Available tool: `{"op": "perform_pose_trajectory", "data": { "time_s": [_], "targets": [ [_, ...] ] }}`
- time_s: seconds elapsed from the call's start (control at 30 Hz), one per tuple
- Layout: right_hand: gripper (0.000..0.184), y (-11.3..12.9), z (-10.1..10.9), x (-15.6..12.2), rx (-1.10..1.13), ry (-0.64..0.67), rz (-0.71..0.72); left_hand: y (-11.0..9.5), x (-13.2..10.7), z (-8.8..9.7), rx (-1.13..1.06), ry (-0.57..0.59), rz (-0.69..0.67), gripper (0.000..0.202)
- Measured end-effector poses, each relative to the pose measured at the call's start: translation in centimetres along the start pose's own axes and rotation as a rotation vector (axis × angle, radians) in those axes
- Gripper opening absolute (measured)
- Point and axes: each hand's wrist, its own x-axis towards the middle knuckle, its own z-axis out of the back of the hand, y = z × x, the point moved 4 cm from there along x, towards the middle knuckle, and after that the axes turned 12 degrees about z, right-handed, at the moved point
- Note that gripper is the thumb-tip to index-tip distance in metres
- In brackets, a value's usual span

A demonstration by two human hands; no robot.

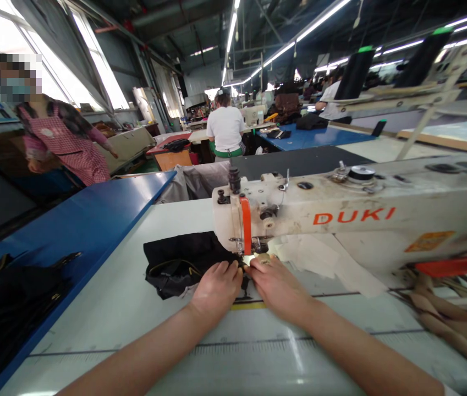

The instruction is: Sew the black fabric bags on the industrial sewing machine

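Observation:
A white sewing machine (324,212) marked DUKI stands across the table, with an orange strip (245,225) down the front of its head. Under the needle area, my left hand (220,286) has its fingers bent and closed on the edge of a black fabric piece (179,250). This piece spreads out to the left, with a gold-yellow line along a fold. My right hand (272,278) meets the left one at the presser foot, fingertips pinched together at the fabric's edge. The fingers mostly hide the stitching spot. A pale sheet (324,256) lies right of the needle, beneath the machine arm.
A blue table (105,209) adjoins on the left, carrying dark fabric pieces (6,308). Black thread cones (355,74) stand at the upper right. One person in a checked apron (68,140) is at the left; another in a white shirt (225,126) sits ahead.

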Motion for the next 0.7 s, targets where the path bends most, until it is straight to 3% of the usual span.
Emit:
{"op": "perform_pose_trajectory", "data": {
  "time_s": [0.33,0.7],
  "targets": [
    [0.025,-0.11,-0.23,-0.07,-0.025,0.011,-0.005,-0.08,-0.1,-0.63,0.015,0.066,0.0,0.018],
    [0.024,0.11,-0.21,-0.12,-0.031,-0.012,0.011,-0.16,-0.36,-0.6,0.009,0.04,-0.002,0.02]
  ]
}}
